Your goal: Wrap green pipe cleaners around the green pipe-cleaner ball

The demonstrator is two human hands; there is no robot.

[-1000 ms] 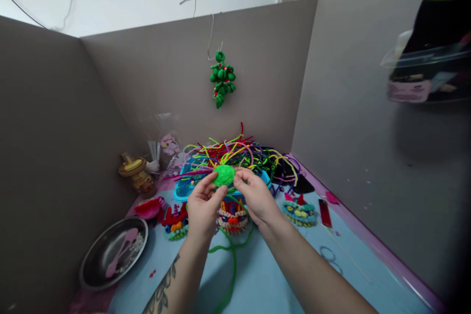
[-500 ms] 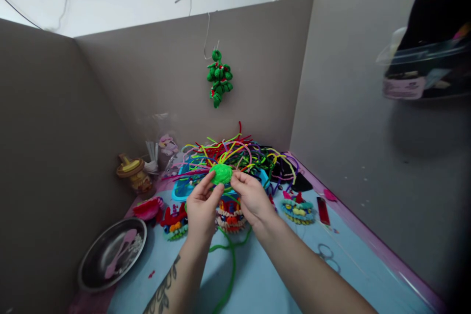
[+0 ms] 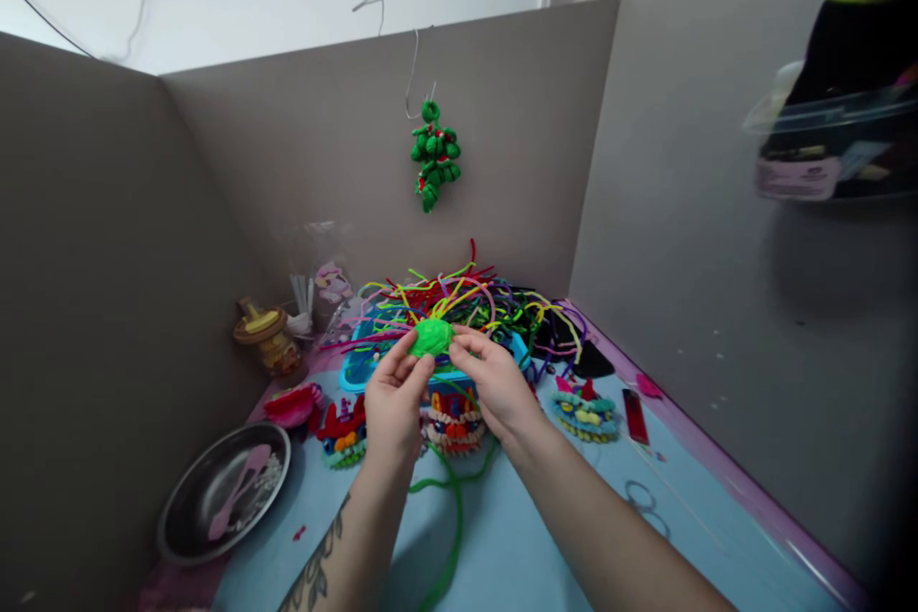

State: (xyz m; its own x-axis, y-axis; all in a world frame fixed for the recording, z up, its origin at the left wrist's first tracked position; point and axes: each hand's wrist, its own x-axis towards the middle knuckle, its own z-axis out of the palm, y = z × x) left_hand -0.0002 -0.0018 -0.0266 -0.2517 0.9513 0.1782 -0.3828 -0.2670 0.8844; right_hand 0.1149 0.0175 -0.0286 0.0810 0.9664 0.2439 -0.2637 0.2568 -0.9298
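A bright green rounded piece, seemingly wound from fuzzy pipe cleaner (image 3: 434, 338), is held up between both hands over the middle of the table. My left hand (image 3: 397, 390) pinches its left edge with thumb and fingers. On the other side, my right hand (image 3: 494, 382) grips the right edge between thumb and forefinger. A long green fuzzy strand (image 3: 457, 526) trails below the hands onto the blue mat. Just behind the piece, a blue tray (image 3: 353, 373) overflows with many-coloured pipe cleaners (image 3: 466, 292).
Fuzzy colourful figures (image 3: 584, 409) sit left, right and under the hands. A metal bowl (image 3: 172, 526) with a pink scoop (image 3: 240, 490) and white beads stands at left. Scissors (image 3: 642, 502) and a red rectangular item (image 3: 635, 417) lie at right. A green ornament (image 3: 435, 158) hangs from the back partition.
The view has shifted slightly, so the surroundings appear a little further right. Both hands keep the green piece in nearly the same hold.
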